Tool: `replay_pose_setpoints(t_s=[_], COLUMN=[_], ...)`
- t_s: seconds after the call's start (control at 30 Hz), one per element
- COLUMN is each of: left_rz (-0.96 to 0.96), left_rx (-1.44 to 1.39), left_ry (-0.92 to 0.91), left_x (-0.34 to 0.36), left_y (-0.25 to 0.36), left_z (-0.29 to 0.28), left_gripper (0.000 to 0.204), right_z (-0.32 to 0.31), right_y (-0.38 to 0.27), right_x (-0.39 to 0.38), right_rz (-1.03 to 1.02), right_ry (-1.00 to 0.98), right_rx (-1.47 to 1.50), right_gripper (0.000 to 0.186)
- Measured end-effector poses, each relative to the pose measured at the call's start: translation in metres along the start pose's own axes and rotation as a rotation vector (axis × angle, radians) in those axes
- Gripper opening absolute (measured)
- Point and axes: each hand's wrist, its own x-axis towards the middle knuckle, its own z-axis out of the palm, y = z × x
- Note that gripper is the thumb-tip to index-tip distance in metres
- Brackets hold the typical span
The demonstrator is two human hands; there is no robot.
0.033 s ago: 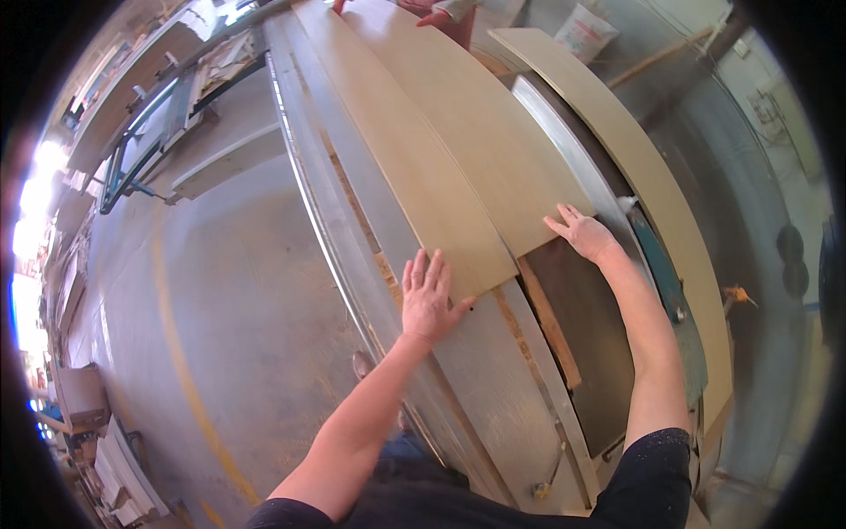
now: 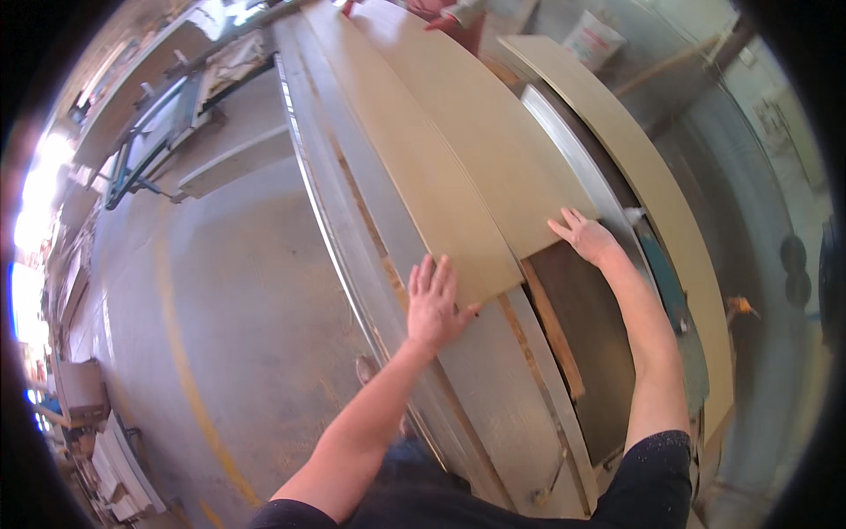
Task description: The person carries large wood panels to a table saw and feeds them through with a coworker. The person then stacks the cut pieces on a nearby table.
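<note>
Two long beige boards lie side by side on the metal table, running away from me. My left hand rests with spread fingers at the near left corner of the narrower left board. At the near right corner of the wider right board is my right hand, its fingers apart and touching the board's end. Neither hand is wrapped around anything. A thin seam runs between the boards, and the left one reaches slightly closer to me.
A metal fence runs along the right board, with another long board beyond it. Another person's red-gloved hand is at the far end. A wooden strip lies beside the dark panel. Concrete floor stretches left.
The whole view has shifted slightly. Both hands stay at the near ends of the boards, with no clear movement against them.
</note>
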Motion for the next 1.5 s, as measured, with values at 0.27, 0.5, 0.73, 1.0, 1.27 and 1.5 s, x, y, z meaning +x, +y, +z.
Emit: replay_pose_setpoints(t_s=[0.27,0.5,0.73,1.0,1.27,1.5], left_rz=[0.023,0.005,0.299,0.692,0.742,0.764], left_rx=[-0.030,0.043,0.174,0.472,0.634,0.386], left_ry=[0.032,0.114,0.018,-0.094,-0.153,-0.251], left_x=[0.041,0.031,0.041,0.025,-0.066,-0.175], left_y=[-0.040,-0.095,-0.104,-0.204,-0.264,-0.256], left_z=[0.021,0.053,0.007,-0.027,-0.114,-0.171], left_gripper=[0.083,0.080,0.048,0.010,0.014,0.012], right_z=[-0.043,-0.178,-0.155,-0.181,-0.146,-0.174], right_y=[0.060,-0.065,-0.299,-0.426,-0.431,-0.434], right_x=[0.096,0.039,-0.059,0.010,0.089,0.189], right_rz=[0.173,0.112,-0.096,0.117,0.316,0.560], right_ry=[0.201,0.888,0.589,0.701,0.483,0.334], right_rx=[0.376,0.574,1.058,1.580,1.965,2.533], right_gripper=[0.052,0.032,0.023,0.028,0.034,0.044])
